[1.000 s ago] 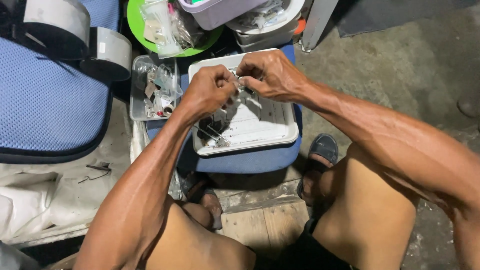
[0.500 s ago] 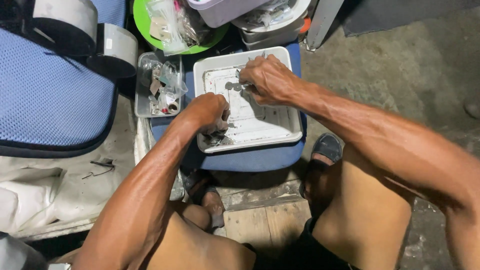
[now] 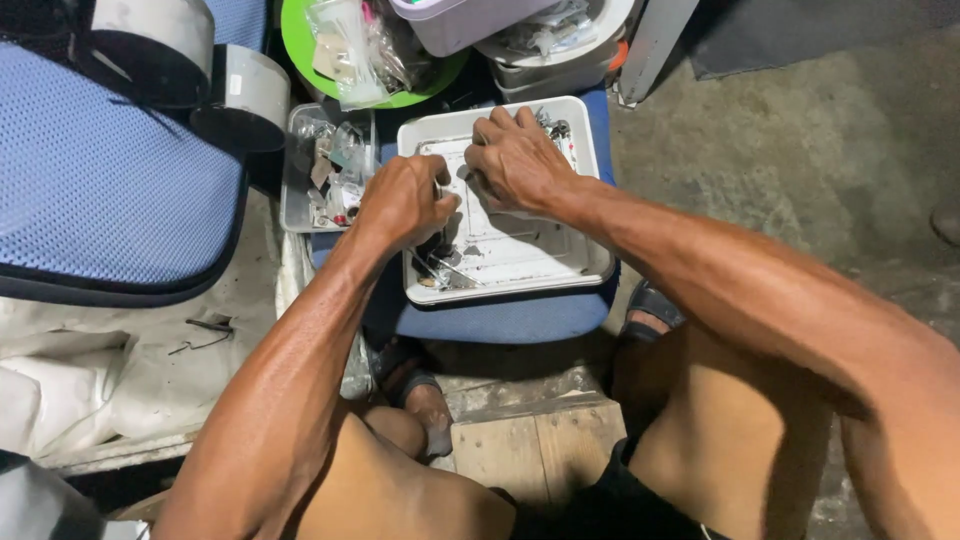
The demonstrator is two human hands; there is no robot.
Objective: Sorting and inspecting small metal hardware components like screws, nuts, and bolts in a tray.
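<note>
At frame centre, a white tray [image 3: 585, 262] on a blue stool [image 3: 520, 318] holds small metal parts [image 3: 445, 270]. Both hands, left hand [image 3: 405, 200] and right hand [image 3: 515, 160], are curled closed over it, contents hidden. A clear box [image 3: 295, 170] of packets sits left; a green bowl [image 3: 300, 35] of bags sits above.

2 bare forearms, no sleeves, no watch/rings/gloves seen. Left hand [image 3: 405, 200] & right hand [image 3: 515, 160] bare, veins & tendons showing, upper centre of frame. Arms lean, muscular. Bare thighs at bottom of frame; dark shorts [image 3: 600, 500] bottom centre. Sandals: 1 [image 3: 655, 305] right of centre w/ dark strap, 1 [image 3: 410, 375] centre-left, partly hidden.
</note>
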